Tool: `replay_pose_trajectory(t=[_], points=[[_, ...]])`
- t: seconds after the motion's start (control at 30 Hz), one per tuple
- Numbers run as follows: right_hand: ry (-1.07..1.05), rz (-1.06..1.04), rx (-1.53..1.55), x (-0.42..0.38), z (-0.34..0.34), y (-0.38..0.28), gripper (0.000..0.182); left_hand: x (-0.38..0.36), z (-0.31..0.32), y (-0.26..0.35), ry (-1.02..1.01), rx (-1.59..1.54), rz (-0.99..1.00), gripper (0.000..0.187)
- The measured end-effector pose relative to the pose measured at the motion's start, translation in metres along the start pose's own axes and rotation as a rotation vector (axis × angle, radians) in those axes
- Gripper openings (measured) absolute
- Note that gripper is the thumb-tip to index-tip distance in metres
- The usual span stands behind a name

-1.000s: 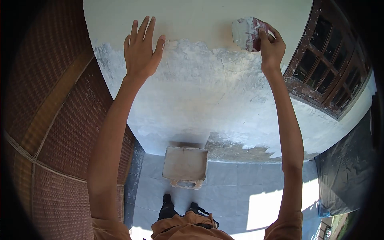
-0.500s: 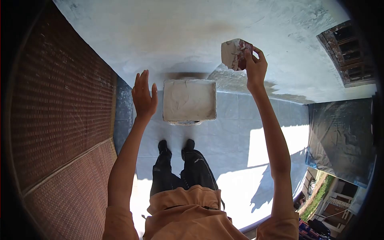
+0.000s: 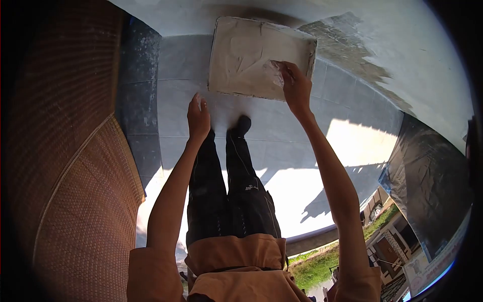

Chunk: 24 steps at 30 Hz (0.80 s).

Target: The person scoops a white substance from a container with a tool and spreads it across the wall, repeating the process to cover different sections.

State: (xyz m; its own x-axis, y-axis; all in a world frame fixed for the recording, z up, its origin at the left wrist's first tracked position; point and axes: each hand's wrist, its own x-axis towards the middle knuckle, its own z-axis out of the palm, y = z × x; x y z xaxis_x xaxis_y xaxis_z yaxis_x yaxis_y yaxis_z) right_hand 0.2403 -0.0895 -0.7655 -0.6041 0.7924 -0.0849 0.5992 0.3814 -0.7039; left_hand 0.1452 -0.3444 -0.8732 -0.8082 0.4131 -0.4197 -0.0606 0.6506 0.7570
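A rectangular tray of pale, wet plaster-like paste (image 3: 241,55) stands in front of my feet, close to the wall. Over its right part, my right hand (image 3: 297,88) grips a scraper (image 3: 274,73) smeared with paste, its edge at or just above the paste. My left hand (image 3: 198,116) is near the tray's lower left corner, apart from it. Its fingers are raised and bent a little, with a gap between thumb and fingers and nothing held.
The wall (image 3: 432,60) has a darker, rough patch right of the tray. Woven panels (image 3: 85,201) line the left side. A dark plastic sheet (image 3: 422,176) hangs at the right. My shoes (image 3: 241,126) are on the grey tiled floor (image 3: 282,121).
My right hand has come down from the wall to the tray with the scraper. My left hand is lower, its fingers more bent. The view has tilted down, so the tray appears higher and larger.
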Motion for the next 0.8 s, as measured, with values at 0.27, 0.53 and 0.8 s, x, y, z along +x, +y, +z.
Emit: replay_pose_trajectory(t=[0.27,0.53,0.8], points=[[-0.225,-0.146,0.058,-0.014,0.056,0.003,0.020,0.007,0.029,-0.014,-0.153,-0.384,-0.324,0.061],[-0.328,-0.169,-0.081,-0.002,0.077,-0.006,0.017,0.026,0.014,0.013,-0.289,-0.680,-0.559,0.077],[-0.286,-0.199,-0.029,-0.026,0.091,-0.035,0.017,0.008,-0.023,0.021,-0.325,-0.771,-0.557,0.075]])
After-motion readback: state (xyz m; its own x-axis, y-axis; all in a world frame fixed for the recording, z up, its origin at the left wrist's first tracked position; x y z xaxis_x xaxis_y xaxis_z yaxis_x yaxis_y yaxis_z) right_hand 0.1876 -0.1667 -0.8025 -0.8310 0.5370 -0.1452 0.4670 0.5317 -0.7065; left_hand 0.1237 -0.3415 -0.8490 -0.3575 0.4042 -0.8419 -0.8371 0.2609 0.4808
